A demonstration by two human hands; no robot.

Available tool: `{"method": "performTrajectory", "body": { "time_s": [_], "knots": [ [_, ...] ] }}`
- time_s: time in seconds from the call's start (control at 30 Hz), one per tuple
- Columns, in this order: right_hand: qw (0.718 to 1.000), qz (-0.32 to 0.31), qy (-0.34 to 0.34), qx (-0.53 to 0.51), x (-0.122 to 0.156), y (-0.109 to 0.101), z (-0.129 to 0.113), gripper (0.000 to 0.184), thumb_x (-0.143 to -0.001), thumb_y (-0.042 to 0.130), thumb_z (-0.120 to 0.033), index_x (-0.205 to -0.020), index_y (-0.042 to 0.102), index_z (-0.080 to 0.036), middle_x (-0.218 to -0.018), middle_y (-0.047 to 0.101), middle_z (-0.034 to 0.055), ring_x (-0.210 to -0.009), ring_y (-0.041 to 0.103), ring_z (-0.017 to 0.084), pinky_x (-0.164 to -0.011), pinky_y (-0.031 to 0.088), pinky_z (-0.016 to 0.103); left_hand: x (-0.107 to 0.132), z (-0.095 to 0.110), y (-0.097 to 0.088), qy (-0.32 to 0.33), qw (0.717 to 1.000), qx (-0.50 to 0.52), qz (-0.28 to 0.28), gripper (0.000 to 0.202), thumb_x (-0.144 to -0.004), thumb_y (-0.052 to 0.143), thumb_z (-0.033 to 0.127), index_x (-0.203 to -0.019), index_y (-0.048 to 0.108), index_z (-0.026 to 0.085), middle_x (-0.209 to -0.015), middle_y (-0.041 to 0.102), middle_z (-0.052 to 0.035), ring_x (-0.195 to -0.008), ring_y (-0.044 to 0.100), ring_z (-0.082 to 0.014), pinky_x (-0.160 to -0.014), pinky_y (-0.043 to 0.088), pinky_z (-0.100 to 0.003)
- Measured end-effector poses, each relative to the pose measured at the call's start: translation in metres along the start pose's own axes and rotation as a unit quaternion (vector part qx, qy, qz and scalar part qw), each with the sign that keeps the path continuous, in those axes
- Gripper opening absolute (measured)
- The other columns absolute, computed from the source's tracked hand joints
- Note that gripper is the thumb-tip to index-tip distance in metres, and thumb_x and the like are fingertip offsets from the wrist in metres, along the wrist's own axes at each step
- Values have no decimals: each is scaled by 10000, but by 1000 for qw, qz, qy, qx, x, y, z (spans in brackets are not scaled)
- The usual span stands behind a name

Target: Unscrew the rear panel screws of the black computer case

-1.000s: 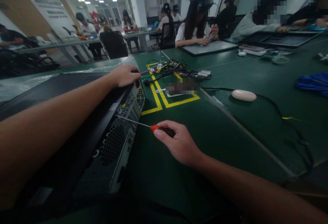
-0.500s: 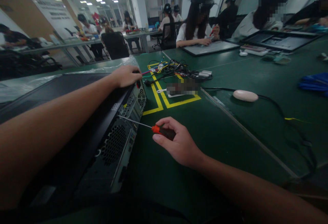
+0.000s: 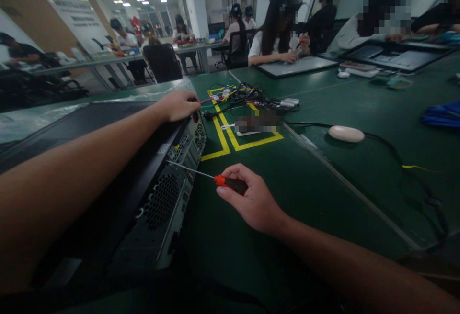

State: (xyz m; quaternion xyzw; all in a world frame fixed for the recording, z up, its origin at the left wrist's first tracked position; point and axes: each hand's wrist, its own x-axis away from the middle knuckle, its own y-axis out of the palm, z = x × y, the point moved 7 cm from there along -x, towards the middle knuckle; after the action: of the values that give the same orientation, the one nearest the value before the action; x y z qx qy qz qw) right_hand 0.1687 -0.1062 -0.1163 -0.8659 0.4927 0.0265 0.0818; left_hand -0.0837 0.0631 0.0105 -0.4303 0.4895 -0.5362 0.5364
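A black computer case [image 3: 108,161] lies on its side on the green table [image 3: 294,194], its perforated metal rear panel [image 3: 168,199] facing me. My left hand [image 3: 178,105] rests closed over the case's far top corner. My right hand [image 3: 251,199] is wrapped round a screwdriver [image 3: 215,179] with a red and black handle. Its thin shaft points left, and the tip touches the upper edge of the rear panel.
Yellow tape lines [image 3: 230,139] mark the table beyond the case, with a tangle of cables [image 3: 247,96] on them. A white oval object [image 3: 346,133] with a black cord lies to the right. Blue cloth [image 3: 443,114] sits at the right edge. Several people work at tables behind.
My right hand's fingers have shifted slightly round the screwdriver handle, showing more of it. The left hand and the case have stayed in place.
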Motion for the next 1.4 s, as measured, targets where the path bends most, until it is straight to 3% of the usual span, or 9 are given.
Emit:
{"method": "performTrajectory", "body": {
  "time_s": [0.33,0.83,1.1,1.4],
  "knots": [
    [1000,-5,-8,-11,-1,1,2,185,-1003,861,-331,-1128,743,-261,-964,795,13,-857,730,234,-819,560,382,-5,-5,2,20,1000,23,7,533,-832,648,507,-1229,933,293,-1226,898,-133,-1287,771,-440,-1167,588,-550],
    [1000,11,-17,11,-1,-2,-1,184,-995,834,-383,-1113,766,-259,-1008,846,38,-904,786,244,-842,619,389,-4,-3,2,12,999,27,34,502,-842,649,470,-1215,925,280,-1238,884,-137,-1269,760,-420,-1146,591,-521],
    [999,11,-26,22,-1,-2,-6,153,-1034,804,-380,-1103,824,-245,-1026,880,49,-923,808,246,-852,615,388,-2,0,1,12,999,20,22,570,-826,630,485,-1256,928,261,-1278,876,-149,-1270,754,-403,-1122,597,-486],
    [997,5,-60,53,-3,0,-9,226,-1108,712,-410,-1104,856,-235,-1010,859,61,-933,781,254,-870,590,407,-4,-2,1,7,1000,9,14,612,-836,622,481,-1323,917,256,-1336,869,-157,-1321,748,-429,-1159,587,-519]
  ]
}}
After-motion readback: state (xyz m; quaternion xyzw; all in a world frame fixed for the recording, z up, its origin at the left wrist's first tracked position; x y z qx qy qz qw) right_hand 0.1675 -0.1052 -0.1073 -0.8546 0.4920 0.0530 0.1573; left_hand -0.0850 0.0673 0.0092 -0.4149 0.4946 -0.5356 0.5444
